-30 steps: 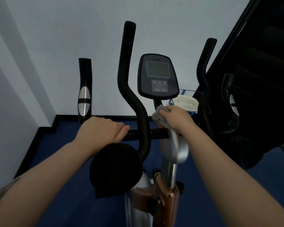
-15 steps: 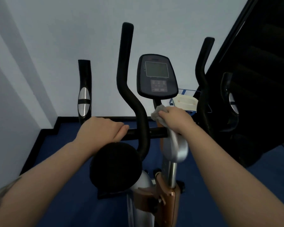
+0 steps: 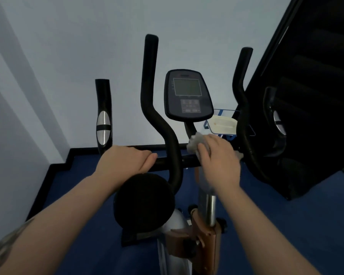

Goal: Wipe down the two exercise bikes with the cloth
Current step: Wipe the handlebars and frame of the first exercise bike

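here the right hand (image 3: 218, 155) grips the cloth (image 3: 196, 142) on the crossbar (image 3: 187, 160); left hand (image 3: 127, 159) grasps the bar.

From my feed, the cloth (image 3: 196, 144) looks like soft, matt grey fabric, crumpled and a little fuzzy at its edges. The handlebars (image 3: 149, 92) I see are black with a dull, rubbery or foam-like finish, faintly grainy on the right one. The console (image 3: 188, 95) looks like dark smooth plastic with a slight sheen, and its screen is glossy. The pulse pad (image 3: 103, 128) on the left bar shines like brushed metal. The post (image 3: 210, 205) below is polished, reflective metal, and the frame clamp (image 3: 204, 237) has a satin copper-coloured coat. The seat (image 3: 144, 202) reads as matt black. The floor (image 3: 286, 225) is a flat, matt blue; the wall (image 3: 68, 46) looks smooth and painted.
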A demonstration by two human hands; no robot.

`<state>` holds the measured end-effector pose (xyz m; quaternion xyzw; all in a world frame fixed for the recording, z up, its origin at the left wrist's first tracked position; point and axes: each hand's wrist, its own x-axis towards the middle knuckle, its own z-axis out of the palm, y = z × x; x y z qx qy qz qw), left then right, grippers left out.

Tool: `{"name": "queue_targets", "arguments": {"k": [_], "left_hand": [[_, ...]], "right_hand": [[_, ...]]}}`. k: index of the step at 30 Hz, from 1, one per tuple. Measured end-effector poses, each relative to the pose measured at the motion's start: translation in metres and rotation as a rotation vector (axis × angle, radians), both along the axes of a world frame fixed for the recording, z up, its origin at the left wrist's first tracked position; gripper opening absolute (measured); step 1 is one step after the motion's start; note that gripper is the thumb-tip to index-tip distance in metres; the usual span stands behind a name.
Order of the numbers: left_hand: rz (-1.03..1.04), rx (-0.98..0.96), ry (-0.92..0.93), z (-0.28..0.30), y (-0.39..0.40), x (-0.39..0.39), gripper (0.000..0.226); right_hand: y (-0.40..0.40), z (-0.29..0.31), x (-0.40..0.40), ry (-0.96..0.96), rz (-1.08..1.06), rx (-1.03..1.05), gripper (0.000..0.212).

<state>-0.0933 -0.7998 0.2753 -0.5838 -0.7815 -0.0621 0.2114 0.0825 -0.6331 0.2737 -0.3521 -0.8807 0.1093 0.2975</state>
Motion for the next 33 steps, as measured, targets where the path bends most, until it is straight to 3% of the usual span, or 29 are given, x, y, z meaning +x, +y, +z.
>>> {"name": "queue_targets", "arguments": {"k": [3, 5, 9, 13, 15, 18, 21, 25, 28, 30, 33], "left_hand": [[-0.011, 0.022, 0.079, 0.003, 0.002, -0.003, 0.039], [-0.077, 0.006, 0.090, 0.004, 0.003, -0.002, 0.034], [-0.065, -0.001, 0.084, 0.002, 0.003, -0.003, 0.037], [0.008, 0.023, 0.051, 0.002, 0.000, 0.000, 0.046], [0.006, 0.028, 0.013, 0.000, -0.001, 0.000, 0.048], [-0.005, 0.001, 0.043, 0.002, -0.002, 0.001, 0.046], [0.023, 0.012, 0.046, 0.006, -0.001, 0.003, 0.050], [0.035, 0.003, -0.021, 0.002, 0.000, 0.002, 0.055], [0.066, -0.059, -0.050, 0.003, 0.001, 0.001, 0.056], [0.052, -0.090, -0.052, 0.003, 0.000, -0.001, 0.056], [0.000, -0.073, 0.034, 0.004, -0.001, 0.000, 0.039]], "right_hand": [[-0.054, -0.042, 0.036, 0.362, -0.042, -0.061, 0.043], [-0.060, -0.051, 0.040, 0.431, -0.085, -0.123, 0.047], [-0.017, -0.012, 0.013, 0.185, 0.008, -0.004, 0.037], [0.027, 0.025, -0.020, -0.142, 0.094, -0.270, 0.024], [0.023, 0.021, -0.018, -0.123, 0.067, -0.246, 0.024], [-0.013, -0.008, 0.007, 0.037, -0.016, 0.084, 0.023], [-0.023, -0.020, 0.014, 0.135, -0.045, 0.227, 0.027], [0.010, 0.011, -0.017, -0.163, -0.033, -0.007, 0.026], [0.028, 0.029, -0.031, -0.220, -0.031, -0.244, 0.026], [0.017, 0.019, -0.017, -0.114, -0.039, -0.129, 0.026], [-0.036, -0.026, 0.020, 0.201, -0.058, 0.121, 0.031]]}}
